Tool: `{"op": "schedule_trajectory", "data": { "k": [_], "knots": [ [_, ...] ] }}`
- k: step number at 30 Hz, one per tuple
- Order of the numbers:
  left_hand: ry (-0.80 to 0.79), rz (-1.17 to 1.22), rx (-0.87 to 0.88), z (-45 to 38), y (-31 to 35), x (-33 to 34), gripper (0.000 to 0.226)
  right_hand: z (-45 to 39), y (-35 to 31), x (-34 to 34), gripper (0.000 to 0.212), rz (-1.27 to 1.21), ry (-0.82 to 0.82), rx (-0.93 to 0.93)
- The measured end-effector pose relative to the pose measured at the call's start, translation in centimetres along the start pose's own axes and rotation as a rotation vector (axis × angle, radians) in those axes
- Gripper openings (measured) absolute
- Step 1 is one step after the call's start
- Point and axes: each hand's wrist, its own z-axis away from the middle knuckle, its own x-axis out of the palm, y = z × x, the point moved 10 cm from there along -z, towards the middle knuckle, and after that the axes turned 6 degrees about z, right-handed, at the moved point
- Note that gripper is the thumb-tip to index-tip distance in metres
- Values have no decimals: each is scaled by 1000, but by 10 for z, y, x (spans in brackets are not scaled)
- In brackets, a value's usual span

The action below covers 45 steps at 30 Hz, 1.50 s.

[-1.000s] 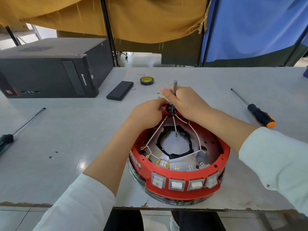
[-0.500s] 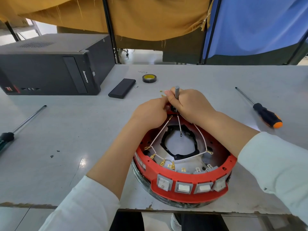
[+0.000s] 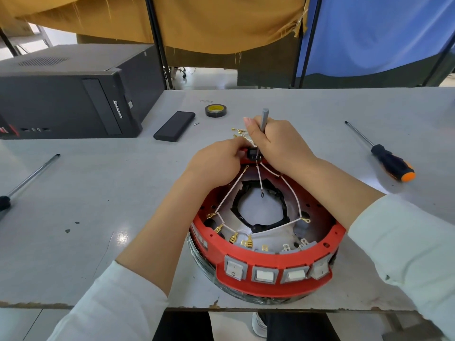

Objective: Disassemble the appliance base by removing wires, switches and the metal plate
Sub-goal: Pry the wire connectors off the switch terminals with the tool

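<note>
A grey counter with a chipped front edge fills most of the view, and bright light reflects on its surface. Behind it hang a mustard-yellow cloth and a blue cloth on black metal poles. Under the cloths a pale floor shows. Light tiles are visible below the counter edge.

- Your far rim of the red base is crowded by both hands.
- White wires cross its open middle.
- Your tabletop lies bare between base and left screwdriver.
</note>
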Motion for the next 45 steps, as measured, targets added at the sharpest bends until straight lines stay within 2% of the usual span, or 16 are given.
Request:
{"op": "schedule_trajectory", "data": {
  "k": [11, 16, 26, 32, 37, 40, 42, 45],
  "knots": [
    [-3, 8, 11, 0, 1, 1, 37, -2, 1, 5, 49, 55, -41, 7],
    [-5, 8, -8, 0, -2, 0, 36, -1, 5, 0, 49, -59, -1, 36],
    [-5, 10, -18, 1, -2, 1, 34, -1, 8, 2, 49, -33, 1, 70],
    [-12, 8, -31, 1, -2, 0, 32, -4, 17, -10, 49, -230, 82, 172],
    [-10, -1, -23, 2, -1, 0, 31, -10, 14, -20, 44, -226, -15, 191],
    [-4, 3, -22, 2, -1, -1, 31, 0, 7, -35, 25, -266, -36, 146],
    [-5, 0, -22, 2, -1, -1, 31, 14, 3, -32, 15, -343, -140, 146],
    [-14, -2, -20, 1, 0, 0, 30, 42, -9, -14, 16, -352, -359, 158]
  ]
}}
